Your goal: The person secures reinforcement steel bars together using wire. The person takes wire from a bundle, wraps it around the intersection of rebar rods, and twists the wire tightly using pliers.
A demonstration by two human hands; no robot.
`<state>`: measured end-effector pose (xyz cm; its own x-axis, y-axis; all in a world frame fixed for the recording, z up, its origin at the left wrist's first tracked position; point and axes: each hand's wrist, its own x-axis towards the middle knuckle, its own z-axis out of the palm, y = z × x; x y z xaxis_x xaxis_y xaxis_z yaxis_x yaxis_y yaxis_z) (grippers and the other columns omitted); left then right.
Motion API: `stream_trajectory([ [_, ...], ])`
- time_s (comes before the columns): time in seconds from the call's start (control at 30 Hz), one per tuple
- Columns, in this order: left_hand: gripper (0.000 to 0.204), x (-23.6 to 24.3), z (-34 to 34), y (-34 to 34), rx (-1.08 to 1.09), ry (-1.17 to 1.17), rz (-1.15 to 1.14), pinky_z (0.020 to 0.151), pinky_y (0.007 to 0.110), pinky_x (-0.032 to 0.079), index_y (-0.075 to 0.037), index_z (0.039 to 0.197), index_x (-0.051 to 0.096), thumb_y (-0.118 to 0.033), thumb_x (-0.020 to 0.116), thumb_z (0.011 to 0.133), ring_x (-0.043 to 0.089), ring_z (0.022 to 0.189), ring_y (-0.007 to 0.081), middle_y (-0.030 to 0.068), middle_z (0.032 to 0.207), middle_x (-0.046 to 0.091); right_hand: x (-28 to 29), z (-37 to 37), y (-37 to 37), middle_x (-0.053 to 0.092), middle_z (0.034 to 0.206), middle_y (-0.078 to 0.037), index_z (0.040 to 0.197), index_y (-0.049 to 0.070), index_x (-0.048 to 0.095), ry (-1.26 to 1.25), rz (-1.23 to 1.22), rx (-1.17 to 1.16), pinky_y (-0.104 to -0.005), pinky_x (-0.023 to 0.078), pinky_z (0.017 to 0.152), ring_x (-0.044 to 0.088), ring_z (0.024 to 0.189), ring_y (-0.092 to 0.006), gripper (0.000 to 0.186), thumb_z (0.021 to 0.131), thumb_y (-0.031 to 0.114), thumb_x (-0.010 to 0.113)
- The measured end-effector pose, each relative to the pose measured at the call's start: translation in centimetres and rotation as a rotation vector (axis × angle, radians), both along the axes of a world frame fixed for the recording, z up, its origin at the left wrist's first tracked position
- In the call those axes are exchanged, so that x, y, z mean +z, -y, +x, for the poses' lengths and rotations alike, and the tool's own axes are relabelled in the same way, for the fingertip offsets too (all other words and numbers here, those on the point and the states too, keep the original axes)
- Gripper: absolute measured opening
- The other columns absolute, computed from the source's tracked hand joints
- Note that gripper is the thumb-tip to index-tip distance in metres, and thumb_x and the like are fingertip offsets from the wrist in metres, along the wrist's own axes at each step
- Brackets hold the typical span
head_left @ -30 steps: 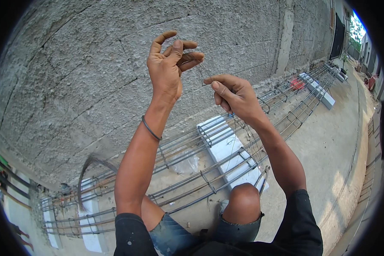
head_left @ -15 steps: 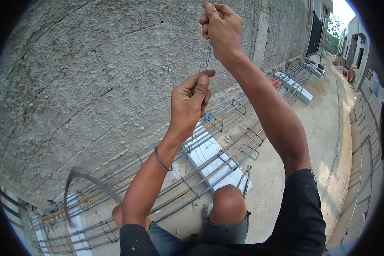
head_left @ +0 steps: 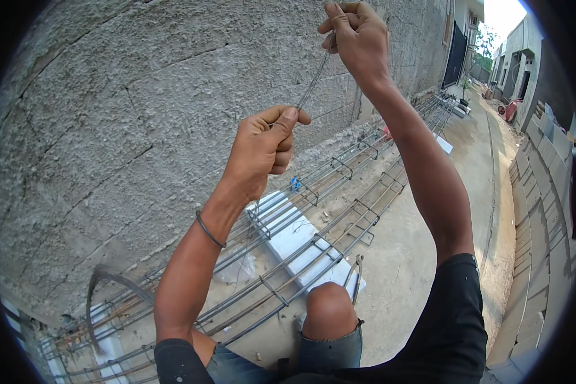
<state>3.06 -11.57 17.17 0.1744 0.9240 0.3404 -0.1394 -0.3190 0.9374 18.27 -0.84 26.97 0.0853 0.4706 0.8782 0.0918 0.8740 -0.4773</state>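
Several thin strands of binding wire (head_left: 313, 80) run taut and slanting between my two raised hands, in front of the rough wall. My left hand (head_left: 262, 144) is closed, pinching the strands between thumb and forefinger; loose wire ends dangle below it. Higher and to the right, my right hand (head_left: 360, 40) is closed on the upper end of the same wire. Below my hands lie long rebar cages (head_left: 320, 237) made of steel bars and square stirrups, resting on a white block (head_left: 288, 224). A pair of pincers (head_left: 354, 272) leans by my knee.
A bent bundle of dark wire (head_left: 96, 288) arches over the bars at left. The grey wall (head_left: 109, 128) stands close on the left. Stacked grey slabs (head_left: 531, 256) line the right side. Far off are a red wheelbarrow (head_left: 509, 109) and a potted plant (head_left: 464, 93).
My hands have drawn further apart, the right moving right and the left moving left and slightly down. The wire between them now slants more. The whole view has shifted a little.
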Motion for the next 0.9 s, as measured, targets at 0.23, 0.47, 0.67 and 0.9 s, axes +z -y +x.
stream_trajectory([
  [0.23, 0.030, 4.4, -3.2, -1.7, -0.076, -0.245, 0.142, 0.032, 0.017, 0.019, -0.007, 0.093, 0.058, -0.034, 0.047, 0.096, 0.023, 0.036, 0.0007, -0.0087, 0.048, 0.029, 4.0, 7.4, 2.9, 0.046, 0.129, -0.018, 0.124, 0.012, 0.049, 0.433, 1.081, -0.847, -0.0478, 0.027, 0.105, 0.039, 0.125, -0.0222, 0.059, 0.077, 0.038, 0.072],
  [0.47, 0.032, 3.1, -7.1, -0.1, -0.052, -0.517, 0.091, 0.035, 0.020, 0.018, -0.007, 0.087, 0.060, -0.038, 0.052, 0.094, 0.022, 0.037, 0.0016, -0.0088, 0.046, 0.030, -2.6, 9.5, 2.5, 0.055, 0.083, -0.002, 0.092, 0.013, 0.064, 1.030, 0.826, -0.410, -0.0310, 0.049, 0.075, 0.053, 0.091, -0.0149, 0.018, 0.082, 0.028, 0.063],
  [0.67, 0.038, 1.6, -9.2, 1.6, 0.080, -0.565, 0.071, 0.038, 0.021, 0.023, -0.004, 0.081, 0.067, -0.040, 0.059, 0.089, 0.030, 0.040, 0.0034, -0.0057, 0.046, 0.037, -6.7, 9.8, 6.5, 0.058, 0.073, -0.005, 0.098, 0.009, 0.065, 1.054, 0.342, -0.143, -0.0327, 0.048, 0.055, 0.058, 0.064, -0.0158, 0.019, 0.083, 0.021, 0.064],
  [0.9, 0.042, -3.8, -11.3, 5.1, 0.038, -0.682, -0.002, 0.044, 0.024, 0.030, -0.001, 0.075, 0.069, -0.040, 0.059, 0.089, 0.040, 0.047, 0.0063, -0.0014, 0.050, 0.048, -5.2, 10.7, 10.4, 0.066, 0.077, -0.008, 0.094, 0.003, 0.069, 0.974, 0.215, 0.278, -0.0311, 0.041, 0.047, 0.054, 0.050, -0.0127, 0.016, 0.082, 0.012, 0.064],
])
